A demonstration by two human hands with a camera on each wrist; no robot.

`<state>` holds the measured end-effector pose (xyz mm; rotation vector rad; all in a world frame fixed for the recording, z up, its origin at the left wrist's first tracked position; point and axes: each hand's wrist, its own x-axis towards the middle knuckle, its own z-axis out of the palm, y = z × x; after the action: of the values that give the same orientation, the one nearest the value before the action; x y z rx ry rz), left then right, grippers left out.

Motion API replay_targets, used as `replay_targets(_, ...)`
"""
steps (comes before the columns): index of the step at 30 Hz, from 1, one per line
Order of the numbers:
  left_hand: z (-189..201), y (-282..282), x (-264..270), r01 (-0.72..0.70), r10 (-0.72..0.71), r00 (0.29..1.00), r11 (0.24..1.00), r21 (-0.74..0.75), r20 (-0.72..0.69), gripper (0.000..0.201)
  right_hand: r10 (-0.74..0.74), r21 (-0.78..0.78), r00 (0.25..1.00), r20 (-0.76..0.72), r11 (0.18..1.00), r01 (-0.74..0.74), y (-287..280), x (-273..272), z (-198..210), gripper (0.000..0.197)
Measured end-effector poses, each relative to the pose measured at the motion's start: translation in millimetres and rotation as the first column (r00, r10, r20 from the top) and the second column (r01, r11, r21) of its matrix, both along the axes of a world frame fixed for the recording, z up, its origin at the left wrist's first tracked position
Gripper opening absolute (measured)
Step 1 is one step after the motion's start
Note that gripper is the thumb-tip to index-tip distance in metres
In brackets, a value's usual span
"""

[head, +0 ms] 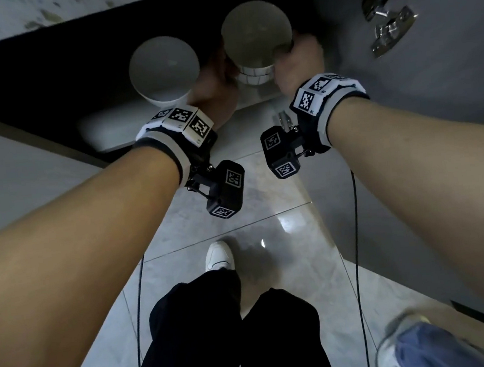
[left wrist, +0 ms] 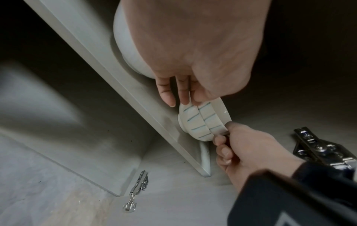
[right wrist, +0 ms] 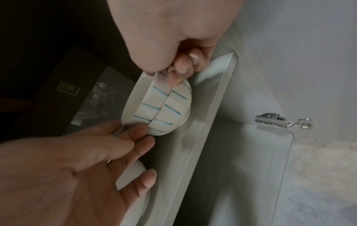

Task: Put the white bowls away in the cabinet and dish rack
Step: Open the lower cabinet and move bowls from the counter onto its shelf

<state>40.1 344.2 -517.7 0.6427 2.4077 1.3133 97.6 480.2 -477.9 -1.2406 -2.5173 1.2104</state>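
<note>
Hands work as a pair: right hand (left wrist: pixel 249 152) pinches the rim of the stacked blue-striped bowls (left wrist: pixel 203 120) on the cabinet shelf (left wrist: pixel 123 94), left hand (right wrist: pixel 81 165), fingers spread, steadies their side, plain white bowl (head: pixel 163 69) seated alongside.

Light: dim indoors.
Glare: bright patches on the glossy floor (head: pixel 286 223).
Shadows: deep under the shelf (left wrist: pixel 108 85).
Blur: edges smeared and bent.

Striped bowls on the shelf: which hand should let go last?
Probably right. The right hand pinches the striped bowls at the rim, while the left hand only touches them with straight fingers.
</note>
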Motion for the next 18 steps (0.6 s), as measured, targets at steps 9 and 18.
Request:
replay_targets(9,16,-7,12,0.006,-0.008,1.0,0.995,-0.096,-0.027,0.066,0.03,0.015,0.999,0.04,0.999,-0.03,3,4,-1,0.041)
replay_targets(18,83,-46,76,0.049,-0.028,0.991,0.986,-0.162,0.133,0.039,0.1,0.025,0.993,0.055,0.995,-0.102,-37,74,56,0.034)
